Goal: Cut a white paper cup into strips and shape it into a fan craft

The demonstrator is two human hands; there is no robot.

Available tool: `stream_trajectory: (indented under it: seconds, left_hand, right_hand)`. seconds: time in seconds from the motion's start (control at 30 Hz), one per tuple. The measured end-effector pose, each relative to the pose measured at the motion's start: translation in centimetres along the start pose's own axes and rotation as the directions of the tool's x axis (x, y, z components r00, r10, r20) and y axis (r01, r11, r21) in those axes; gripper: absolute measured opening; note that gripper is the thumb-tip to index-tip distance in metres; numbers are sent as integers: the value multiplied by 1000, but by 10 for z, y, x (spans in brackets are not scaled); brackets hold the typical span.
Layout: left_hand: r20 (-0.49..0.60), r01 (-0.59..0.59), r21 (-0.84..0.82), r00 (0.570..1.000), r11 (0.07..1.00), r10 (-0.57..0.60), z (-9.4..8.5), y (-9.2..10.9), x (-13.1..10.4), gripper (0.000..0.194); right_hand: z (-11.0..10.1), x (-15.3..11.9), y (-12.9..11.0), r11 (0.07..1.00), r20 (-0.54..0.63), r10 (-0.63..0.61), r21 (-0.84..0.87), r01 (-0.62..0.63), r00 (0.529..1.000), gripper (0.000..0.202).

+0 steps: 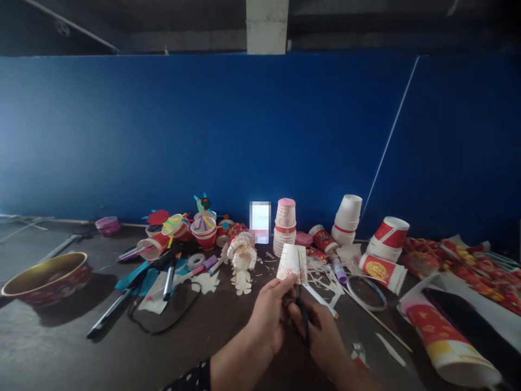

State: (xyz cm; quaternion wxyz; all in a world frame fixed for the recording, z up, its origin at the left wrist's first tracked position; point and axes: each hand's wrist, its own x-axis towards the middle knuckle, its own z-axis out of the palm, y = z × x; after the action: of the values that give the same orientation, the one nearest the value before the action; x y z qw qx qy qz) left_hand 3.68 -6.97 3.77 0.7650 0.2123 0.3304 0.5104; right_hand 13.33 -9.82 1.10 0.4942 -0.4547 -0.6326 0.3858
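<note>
Pinching the paper cup [288, 256] at lower centre, fingers of the left hand [268, 309] crowd scissors [302, 312] clamped in the right hand [321, 334]. A wobble could nick the left hand

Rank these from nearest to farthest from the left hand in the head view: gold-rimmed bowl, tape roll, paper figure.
1. Paper figure: just ahead and left of the left hand.
2. Tape roll: farther left.
3. Gold-rimmed bowl: at the far left.
</note>
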Motion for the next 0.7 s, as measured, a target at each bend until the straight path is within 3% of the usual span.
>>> stream_trajectory:
  seconds: [0.43,0.7]
  left_hand:
    - [19,-3,-20,1000,1000,3,-1,0,2,24]
    - [-2,-14,-1,1000,1000,14,-1,1,2,24]
  right_hand:
    - [0,0,-4,1000,27,1,3,-1,1000,45]
    - [-1,1,0,998,-15,5,-59,-6,1000,51]
